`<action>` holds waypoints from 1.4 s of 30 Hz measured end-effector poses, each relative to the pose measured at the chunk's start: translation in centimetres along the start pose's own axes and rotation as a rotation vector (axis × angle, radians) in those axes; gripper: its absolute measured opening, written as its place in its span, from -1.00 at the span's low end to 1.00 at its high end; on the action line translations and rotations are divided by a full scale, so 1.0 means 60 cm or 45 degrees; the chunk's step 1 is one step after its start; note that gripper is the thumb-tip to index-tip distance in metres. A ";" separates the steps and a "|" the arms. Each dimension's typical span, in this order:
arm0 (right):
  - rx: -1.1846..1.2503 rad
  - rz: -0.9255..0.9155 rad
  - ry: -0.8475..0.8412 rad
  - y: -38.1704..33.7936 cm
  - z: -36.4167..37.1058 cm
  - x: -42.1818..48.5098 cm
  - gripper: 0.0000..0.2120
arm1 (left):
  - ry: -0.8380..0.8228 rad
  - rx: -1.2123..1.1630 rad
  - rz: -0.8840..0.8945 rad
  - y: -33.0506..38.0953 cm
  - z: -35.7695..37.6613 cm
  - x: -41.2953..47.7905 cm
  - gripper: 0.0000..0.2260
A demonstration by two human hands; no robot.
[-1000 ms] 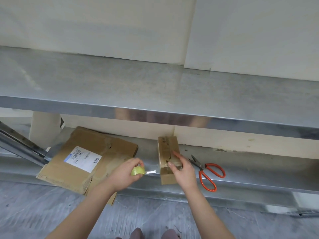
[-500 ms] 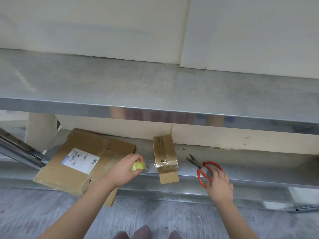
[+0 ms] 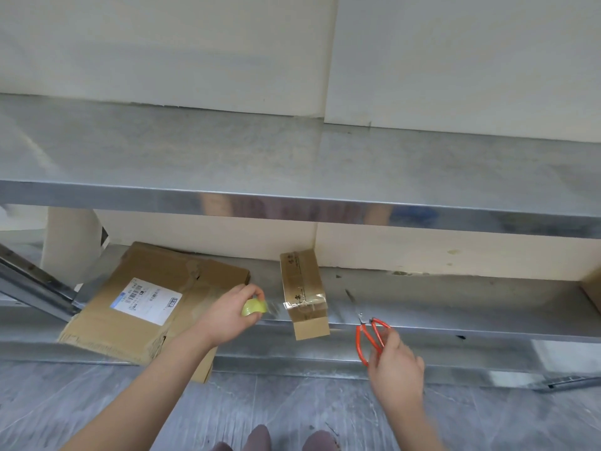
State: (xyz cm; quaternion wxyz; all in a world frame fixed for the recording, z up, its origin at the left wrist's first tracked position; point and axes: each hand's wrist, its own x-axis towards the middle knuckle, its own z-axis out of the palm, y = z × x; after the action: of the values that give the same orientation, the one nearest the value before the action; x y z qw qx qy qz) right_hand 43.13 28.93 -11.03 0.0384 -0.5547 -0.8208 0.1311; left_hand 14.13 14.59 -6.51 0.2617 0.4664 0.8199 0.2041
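While the left hand grips a small roll of yellow-green tape, its fingers curled round the roll, a strip of clear tape stretches from it to the near end of the small brown cardboard box. That box lies on the lower metal shelf with its near end jutting past the shelf's front edge, and clear tape already crosses its top. Just left of the box sits the roll, close but apart from the cardboard. To the right of the box, near its jutting end, the right hand holds a pair of orange-handled metal scissors, fingers clamped on the handle loops, the short blades pointing up at the shelf edge and seemingly closed. Well left of the box, beyond the left hand, a flattened brown cardboard sheet with a white printed label overhangs the same shelf. Above the box runs the upper metal shelf, backed by a pale wall. Below the box lies the grey floor, with two shoe tips at the bottom edge.
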 end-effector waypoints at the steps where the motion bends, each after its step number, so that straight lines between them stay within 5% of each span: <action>1: 0.119 -0.033 0.022 -0.007 -0.005 -0.025 -0.64 | 0.000 0.005 0.002 0.002 0.001 0.000 -0.80; 4: 0.431 -0.067 -0.128 -0.037 -0.021 -0.095 -0.63 | -0.006 0.012 0.005 0.008 0.004 -0.002 -0.80; 10: 1.074 0.170 -0.893 -0.104 -0.013 -0.134 -0.71 | 0.003 0.005 0.018 0.008 0.004 -0.009 -0.81; 15: 1.257 0.430 -1.150 -0.129 -0.001 -0.100 -0.61 | 0.019 0.014 0.025 0.007 0.002 -0.014 -0.81; 21: 1.339 0.428 -1.255 -0.139 -0.002 -0.074 -0.48 | 0.013 0.007 0.035 0.013 0.000 -0.010 -0.81; 42: 1.246 0.353 -1.055 -0.153 0.026 -0.047 -0.77 | -0.005 -0.025 0.083 0.016 -0.001 -0.015 -0.83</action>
State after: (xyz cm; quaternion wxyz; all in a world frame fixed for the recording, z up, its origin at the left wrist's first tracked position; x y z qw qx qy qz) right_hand 35.64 22.84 -9.94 -0.0503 -0.4773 -0.5342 0.6960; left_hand 15.12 14.29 -5.70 0.2613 0.4908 0.8016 0.2198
